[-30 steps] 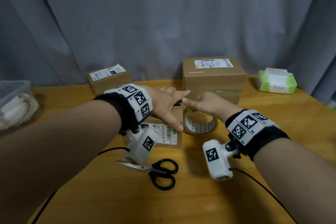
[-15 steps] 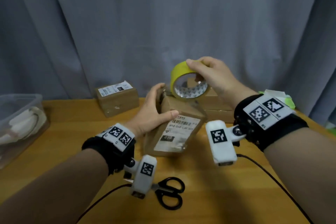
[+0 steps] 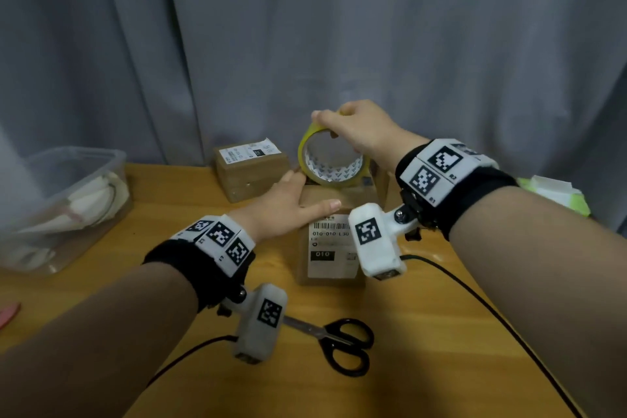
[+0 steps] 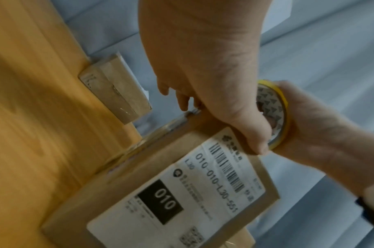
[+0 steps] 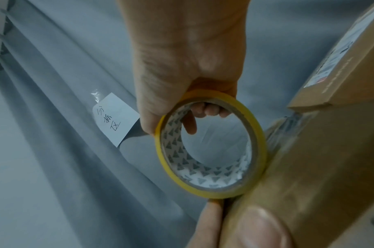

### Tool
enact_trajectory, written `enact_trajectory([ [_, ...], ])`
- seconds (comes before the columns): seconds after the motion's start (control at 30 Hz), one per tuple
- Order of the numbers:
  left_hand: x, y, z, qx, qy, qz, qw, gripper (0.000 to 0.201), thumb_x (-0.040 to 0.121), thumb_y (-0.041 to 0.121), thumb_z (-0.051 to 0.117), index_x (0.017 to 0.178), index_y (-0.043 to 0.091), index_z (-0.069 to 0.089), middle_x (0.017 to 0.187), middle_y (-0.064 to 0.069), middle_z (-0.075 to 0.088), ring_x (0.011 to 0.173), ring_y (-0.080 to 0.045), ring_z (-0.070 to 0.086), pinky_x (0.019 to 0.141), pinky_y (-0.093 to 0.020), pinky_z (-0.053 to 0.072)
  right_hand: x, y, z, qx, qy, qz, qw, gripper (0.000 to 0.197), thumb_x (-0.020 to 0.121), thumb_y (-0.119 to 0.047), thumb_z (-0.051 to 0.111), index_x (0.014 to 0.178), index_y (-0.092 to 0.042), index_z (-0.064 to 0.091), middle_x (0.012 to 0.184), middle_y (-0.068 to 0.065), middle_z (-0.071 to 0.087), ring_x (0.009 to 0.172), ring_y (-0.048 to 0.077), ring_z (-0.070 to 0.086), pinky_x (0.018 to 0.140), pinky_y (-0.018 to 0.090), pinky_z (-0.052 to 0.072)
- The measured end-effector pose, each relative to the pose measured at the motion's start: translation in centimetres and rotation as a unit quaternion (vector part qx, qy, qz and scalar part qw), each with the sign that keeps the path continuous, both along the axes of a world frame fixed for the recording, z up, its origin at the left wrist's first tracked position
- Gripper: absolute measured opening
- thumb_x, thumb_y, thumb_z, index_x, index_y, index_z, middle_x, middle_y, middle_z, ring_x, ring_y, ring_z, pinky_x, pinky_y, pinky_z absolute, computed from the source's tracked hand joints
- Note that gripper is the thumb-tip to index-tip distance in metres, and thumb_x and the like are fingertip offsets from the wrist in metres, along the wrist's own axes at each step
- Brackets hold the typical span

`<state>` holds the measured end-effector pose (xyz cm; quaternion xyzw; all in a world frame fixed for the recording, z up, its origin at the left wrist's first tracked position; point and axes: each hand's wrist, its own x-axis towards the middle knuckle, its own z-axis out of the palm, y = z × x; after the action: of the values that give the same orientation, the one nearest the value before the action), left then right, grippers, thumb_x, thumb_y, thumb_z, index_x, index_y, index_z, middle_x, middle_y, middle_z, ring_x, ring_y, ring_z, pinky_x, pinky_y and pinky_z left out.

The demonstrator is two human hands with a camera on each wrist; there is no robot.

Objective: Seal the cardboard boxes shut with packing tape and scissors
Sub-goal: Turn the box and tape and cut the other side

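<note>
A small cardboard box (image 3: 330, 249) with a white "010" label stands on end at the table's middle. My left hand (image 3: 288, 204) grips its top edge, thumb on the labelled face and fingers behind. My right hand (image 3: 353, 132) holds a yellow tape roll (image 3: 330, 161) upright, its lower rim against the top of the box. In the left wrist view the tape roll (image 4: 275, 117) sits just beyond the box (image 4: 182, 193). In the right wrist view the tape roll (image 5: 211, 146) touches the box (image 5: 309, 167). Black-handled scissors (image 3: 339, 339) lie on the table in front.
A second small labelled box (image 3: 251, 170) sits at the back left. A larger box (image 5: 351, 67) stands behind the held one. A clear plastic tub (image 3: 68, 200) is at the far left, a green-and-white packet (image 3: 556, 193) at the right. Grey curtain behind.
Both hands lifted the box and the tape off the table. The box went from tilted to upright, and the tape roll came down onto its top edge.
</note>
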<state>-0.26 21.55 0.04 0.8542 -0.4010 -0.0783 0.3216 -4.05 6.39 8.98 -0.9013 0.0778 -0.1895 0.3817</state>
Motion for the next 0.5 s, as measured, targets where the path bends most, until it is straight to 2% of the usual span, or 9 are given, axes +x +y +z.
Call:
enact_trajectory([
  [0.07, 0.2, 0.0, 0.1, 0.056, -0.044, 0.012, 0.997, 0.1, 0.069, 0.083, 0.036, 0.149, 0.025, 0.019, 0.154, 0.002, 0.024, 0.14, -0.019, 0.026, 0.117, -0.046, 0.017, -0.5, -0.4, 0.9, -0.041, 0.01, -0.007, 0.999, 0.038, 0.084, -0.047, 0.064, 0.075, -0.01, 0.061, 0.057, -0.001, 0.045, 0.055, 0.015, 0.044, 0.052, 0.027, 0.034],
  [0.13, 0.4, 0.0, 0.4, 0.113, -0.084, 0.021, 0.99, 0.101, 0.069, 0.08, 0.028, 0.151, 0.024, 0.011, 0.159, 0.003, 0.013, 0.144, -0.015, 0.017, 0.119, -0.046, 0.006, -1.3, -1.7, 2.1, -0.133, 0.029, -0.033, 0.99, 0.036, 0.08, -0.042, 0.067, 0.072, -0.007, 0.065, 0.057, 0.002, 0.047, 0.059, 0.018, 0.047, 0.053, 0.029, 0.035],
  [0.2, 0.3, -0.1, 0.8, 0.148, -0.102, 0.018, 0.983, 0.102, 0.068, 0.08, 0.024, 0.151, 0.023, 0.006, 0.159, 0.005, 0.006, 0.145, -0.012, 0.012, 0.119, -0.044, 0.0, -2.4, -3.6, 2.7, -0.225, 0.085, -0.069, 0.968, 0.035, 0.077, -0.04, 0.068, 0.063, -0.008, 0.065, 0.054, 0.002, 0.051, 0.061, 0.021, 0.05, 0.052, 0.029, 0.036],
  [0.23, 0.3, -0.2, 0.9, 0.164, -0.107, 0.012, 0.98, 0.104, 0.067, 0.081, 0.022, 0.152, 0.023, 0.005, 0.16, 0.006, 0.004, 0.145, -0.012, 0.011, 0.119, -0.043, -0.001, -3.0, -4.5, 2.7, -0.242, 0.119, -0.078, 0.96, 0.033, 0.076, -0.04, 0.068, 0.061, -0.011, 0.067, 0.055, 0.002, 0.053, 0.061, 0.021, 0.052, 0.052, 0.029, 0.038],
  [0.3, 0.0, -0.3, 1.5, 0.191, -0.11, 0.003, 0.975, 0.107, 0.065, 0.082, 0.019, 0.152, 0.022, 0.002, 0.16, 0.005, 0.003, 0.145, -0.011, 0.01, 0.119, -0.044, 0.0, -3.6, -5.6, 1.9, -0.236, 0.156, -0.076, 0.956, 0.031, 0.076, -0.04, 0.067, 0.065, -0.011, 0.071, 0.062, 0.004, 0.059, 0.067, 0.023, 0.056, 0.057, 0.029, 0.041],
  [0.37, -0.2, -0.3, 2.3, 0.223, -0.127, -0.007, 0.967, 0.105, 0.067, 0.081, 0.018, 0.152, 0.02, 0.002, 0.16, 0.002, 0.002, 0.146, -0.013, 0.007, 0.119, -0.045, 0.0, -3.5, -5.8, 1.0, -0.227, 0.142, -0.08, 0.96, 0.033, 0.077, -0.04, 0.065, 0.072, -0.008, 0.072, 0.065, 0.006, 0.061, 0.073, 0.026, 0.058, 0.059, 0.03, 0.042],
  [0.43, -0.5, -0.4, 3.3, 0.269, -0.163, -0.011, 0.949, 0.102, 0.073, 0.079, 0.017, 0.152, 0.017, 0.004, 0.16, 0.0, 0.003, 0.146, -0.014, 0.003, 0.119, -0.045, -0.001, -3.3, -5.7, 0.6, -0.233, 0.133, -0.083, 0.96, 0.032, 0.078, -0.04, 0.064, 0.069, -0.01, 0.069, 0.063, 0.005, 0.059, 0.074, 0.027, 0.057, 0.057, 0.029, 0.041],
  [0.5, -0.7, -0.9, 4.0, 0.293, -0.198, -0.016, 0.935, 0.097, 0.08, 0.077, 0.02, 0.152, 0.014, 0.005, 0.16, -0.002, 0.004, 0.146, -0.015, 0.001, 0.119, -0.043, -0.002, -3.2, -5.9, 0.5, -0.245, 0.135, -0.086, 0.956, 0.031, 0.078, -0.042, 0.061, 0.066, -0.013, 0.066, 0.064, 0.001, 0.058, 0.076, 0.026, 0.057, 0.06, 0.029, 0.042],
])
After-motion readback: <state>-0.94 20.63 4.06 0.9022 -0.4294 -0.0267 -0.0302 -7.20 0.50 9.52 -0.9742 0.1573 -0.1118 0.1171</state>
